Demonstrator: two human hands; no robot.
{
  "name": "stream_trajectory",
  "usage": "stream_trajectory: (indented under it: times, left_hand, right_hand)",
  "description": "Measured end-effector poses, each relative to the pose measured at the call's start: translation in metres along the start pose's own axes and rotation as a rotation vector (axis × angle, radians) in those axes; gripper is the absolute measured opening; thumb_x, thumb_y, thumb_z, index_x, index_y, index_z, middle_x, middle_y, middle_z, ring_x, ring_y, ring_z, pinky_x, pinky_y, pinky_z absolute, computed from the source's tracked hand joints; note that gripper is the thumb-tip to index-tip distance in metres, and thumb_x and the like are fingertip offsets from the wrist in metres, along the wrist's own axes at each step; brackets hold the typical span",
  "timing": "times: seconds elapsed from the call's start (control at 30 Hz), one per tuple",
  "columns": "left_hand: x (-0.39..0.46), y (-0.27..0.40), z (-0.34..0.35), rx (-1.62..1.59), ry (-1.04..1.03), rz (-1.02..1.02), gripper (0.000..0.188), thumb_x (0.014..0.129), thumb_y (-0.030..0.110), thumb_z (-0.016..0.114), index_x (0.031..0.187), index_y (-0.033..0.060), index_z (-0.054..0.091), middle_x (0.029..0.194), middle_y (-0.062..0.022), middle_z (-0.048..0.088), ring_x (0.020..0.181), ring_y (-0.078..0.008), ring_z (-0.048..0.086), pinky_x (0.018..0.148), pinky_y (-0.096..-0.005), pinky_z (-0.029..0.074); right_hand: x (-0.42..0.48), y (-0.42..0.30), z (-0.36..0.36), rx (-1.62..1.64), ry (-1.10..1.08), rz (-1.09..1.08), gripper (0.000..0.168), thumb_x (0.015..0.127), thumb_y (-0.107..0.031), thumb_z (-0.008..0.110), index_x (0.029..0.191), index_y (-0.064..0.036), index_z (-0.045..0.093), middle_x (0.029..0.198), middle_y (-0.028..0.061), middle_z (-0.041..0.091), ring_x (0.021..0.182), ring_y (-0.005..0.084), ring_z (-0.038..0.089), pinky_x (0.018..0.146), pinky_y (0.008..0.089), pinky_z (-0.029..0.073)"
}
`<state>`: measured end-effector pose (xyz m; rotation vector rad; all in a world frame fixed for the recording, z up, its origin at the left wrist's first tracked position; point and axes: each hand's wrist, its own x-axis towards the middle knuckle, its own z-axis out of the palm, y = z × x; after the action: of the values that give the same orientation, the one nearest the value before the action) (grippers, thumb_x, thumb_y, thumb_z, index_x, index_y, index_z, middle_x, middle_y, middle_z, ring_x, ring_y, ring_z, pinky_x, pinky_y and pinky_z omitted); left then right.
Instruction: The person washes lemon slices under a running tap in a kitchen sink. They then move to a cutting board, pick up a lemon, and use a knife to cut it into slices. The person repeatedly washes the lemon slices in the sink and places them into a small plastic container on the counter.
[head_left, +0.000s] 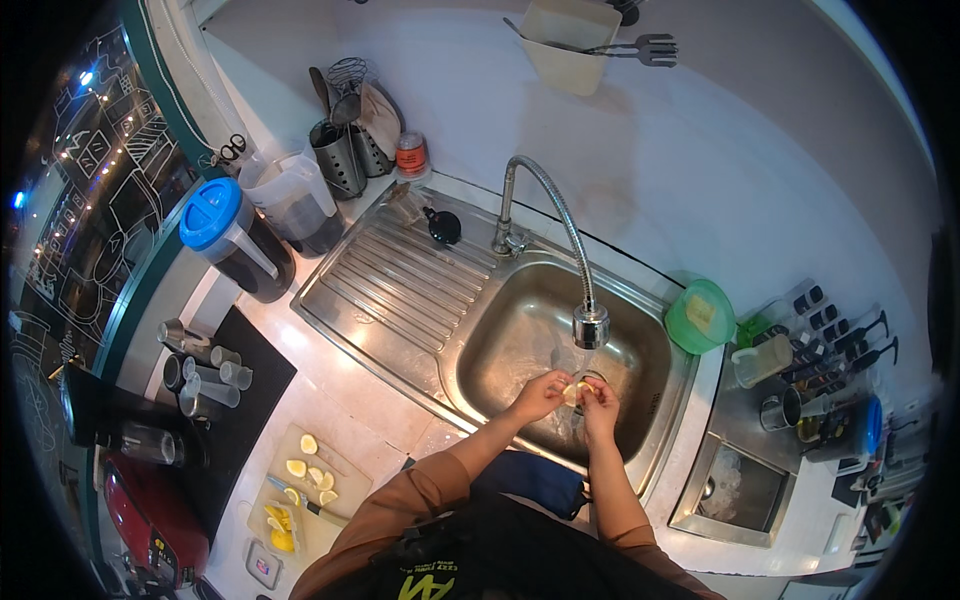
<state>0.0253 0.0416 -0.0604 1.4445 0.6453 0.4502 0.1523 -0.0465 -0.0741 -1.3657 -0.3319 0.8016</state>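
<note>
My left hand (541, 397) and my right hand (601, 409) hold a piece of lemon (576, 393) between their fingertips, over the stainless steel sink basin (510, 337). Water runs onto it from the spray head of the flexible faucet (591, 328). To the left, a cutting board (346, 466) bears several lemon pieces (296, 469) and a knife (327, 517). A clear plastic container (299, 529) beside them holds more cut lemon. Its likely lid (264, 564) lies on the counter.
Left of the ribbed drainboard (405, 277) stand a blue-lidded pitcher (247, 247) and a measuring jug (296, 199). A green plastic container (701, 319) sits at the sink's right edge. Further right are an ice bin (731, 487) and several bottles. A black mat (255, 360) carries shakers and cups.
</note>
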Motion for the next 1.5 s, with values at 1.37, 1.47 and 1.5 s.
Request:
stream_trajectory:
  times: [1.37,1.47,1.5]
  left_hand:
    - [0.006,-0.024,0.003,0.185,0.082,0.089,0.030,0.082,0.002,0.061,0.112,0.0037,0.057,0.096,-0.0114,0.066,0.085,-0.0144,0.064,0.074,-0.0260,0.050]
    - [0.009,-0.030,0.005,0.203,0.064,0.110,0.032,0.082,0.003,0.060,0.114,0.0042,0.054,0.096,-0.0111,0.065,0.086,-0.0154,0.064,0.076,-0.0271,0.049]
    - [0.009,-0.032,0.005,0.205,0.051,0.122,0.032,0.082,0.003,0.060,0.114,0.0044,0.054,0.095,-0.0108,0.065,0.086,-0.0157,0.064,0.076,-0.0276,0.049]
  right_hand:
    - [0.002,0.017,-0.008,-0.376,-0.194,-0.202,0.017,0.086,0.000,0.061,0.103,0.001,0.062,0.086,0.0044,0.065,0.076,0.0093,0.061,0.070,0.0209,0.049]
    - [0.000,0.016,-0.008,-0.512,-0.189,-0.334,0.021,0.084,0.002,0.062,0.105,0.001,0.061,0.086,0.0042,0.063,0.075,0.0088,0.057,0.071,0.0217,0.047]
    - [-0.004,0.010,-0.004,-0.550,-0.185,-0.371,0.024,0.083,0.003,0.062,0.107,0.001,0.060,0.086,0.0044,0.062,0.075,0.0093,0.057,0.071,0.0219,0.047]
